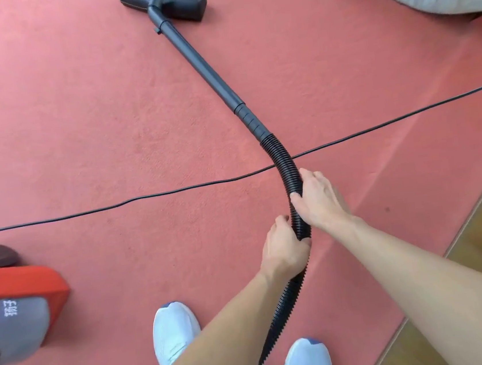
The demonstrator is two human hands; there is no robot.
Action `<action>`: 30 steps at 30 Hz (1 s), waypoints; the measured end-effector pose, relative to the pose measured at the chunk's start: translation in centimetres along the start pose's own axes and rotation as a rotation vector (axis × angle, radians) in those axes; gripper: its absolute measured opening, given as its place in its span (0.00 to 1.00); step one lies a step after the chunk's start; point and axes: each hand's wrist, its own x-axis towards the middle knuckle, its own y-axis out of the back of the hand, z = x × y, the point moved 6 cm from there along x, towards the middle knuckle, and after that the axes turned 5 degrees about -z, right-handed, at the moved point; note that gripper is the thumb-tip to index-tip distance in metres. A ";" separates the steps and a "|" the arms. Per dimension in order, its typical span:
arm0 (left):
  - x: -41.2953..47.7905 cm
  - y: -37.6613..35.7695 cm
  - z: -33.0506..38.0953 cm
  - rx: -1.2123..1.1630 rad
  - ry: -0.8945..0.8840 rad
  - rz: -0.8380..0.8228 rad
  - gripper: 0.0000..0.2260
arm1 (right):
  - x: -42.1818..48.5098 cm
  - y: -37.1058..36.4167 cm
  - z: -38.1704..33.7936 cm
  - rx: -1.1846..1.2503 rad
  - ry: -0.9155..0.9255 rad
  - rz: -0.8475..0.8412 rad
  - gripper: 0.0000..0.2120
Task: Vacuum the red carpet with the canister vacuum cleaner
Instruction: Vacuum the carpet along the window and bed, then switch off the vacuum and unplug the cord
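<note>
Both hands gripped the ribbed hose (284, 165) at centre right: left hand (284, 248) wrapped low, right hand (318, 196) above it. Wand (199, 64) ran to the floor head (163, 0), top centre, on the red carpet (62, 127). Canister (17, 310) was cut off at lower left. Cord (174, 189) passed under the hose.

Bare forearms; white shoes (175, 334) with blue-tipped toes.
</note>
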 end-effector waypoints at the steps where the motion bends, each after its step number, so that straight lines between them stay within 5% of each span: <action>1: -0.9 0.8 0.8 0.034 -0.013 0.003 0.24 | -0.8 0.8 -0.2 -0.002 -0.007 -0.019 0.15; 7: -8.6 6.9 6.0 0.123 -0.064 0.069 0.12 | -7.1 7.3 -2.7 -0.065 0.018 -0.111 0.16; 13: -19.2 12.2 6.4 0.503 -0.103 0.034 0.13 | -15.3 14.2 -9.2 -0.285 0.167 -0.107 0.14; 18: -28.9 17.2 2.1 0.630 -0.026 0.103 0.14 | -22.7 15.5 -15.2 -0.636 0.415 -0.068 0.11; 30: -51.2 27.4 -16.1 0.539 0.082 0.456 0.06 | -37.2 7.1 -28.5 -0.782 0.563 -0.134 0.14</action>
